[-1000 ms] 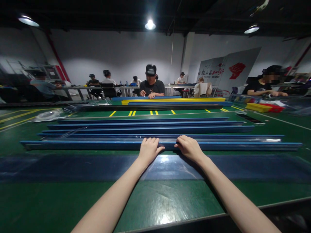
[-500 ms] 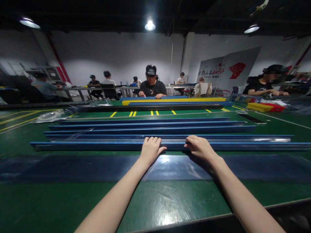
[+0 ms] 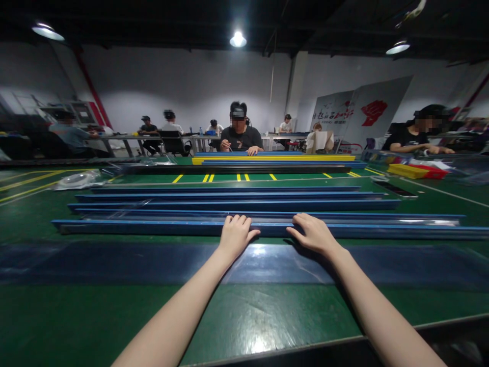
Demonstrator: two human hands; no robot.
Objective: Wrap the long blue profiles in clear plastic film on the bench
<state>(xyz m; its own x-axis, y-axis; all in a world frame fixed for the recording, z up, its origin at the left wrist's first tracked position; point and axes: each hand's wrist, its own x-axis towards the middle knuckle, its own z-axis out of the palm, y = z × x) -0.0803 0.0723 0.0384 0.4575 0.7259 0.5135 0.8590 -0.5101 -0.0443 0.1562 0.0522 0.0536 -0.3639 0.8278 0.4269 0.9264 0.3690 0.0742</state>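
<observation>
A long blue plastic channel (image 3: 153, 228) lies across the green table in front of me. My left hand (image 3: 237, 235) grips its near wall just left of the middle, with fingers over the top edge and the thumb on the near side. A short way to the right, my right hand (image 3: 315, 234) holds the same wall, fingers hooked over and thumb stretched toward the left. The lower fingers of both hands are hidden behind the wall. Between the channel and me, a clear bluish plastic strip (image 3: 153, 262) lies flat, partly under my forearms.
Several more blue channels (image 3: 244, 205) lie behind, parallel to mine. Farther back are a black profile (image 3: 244, 169) and a yellow profile (image 3: 275, 159). A phone (image 3: 395, 188) and a yellow tray (image 3: 408, 171) lie right. A person (image 3: 241, 135) sits opposite.
The channel's left end has shifted slightly to the right and away from me. My right thumb has straightened out to the left. Both hands keep nearly the same place.
</observation>
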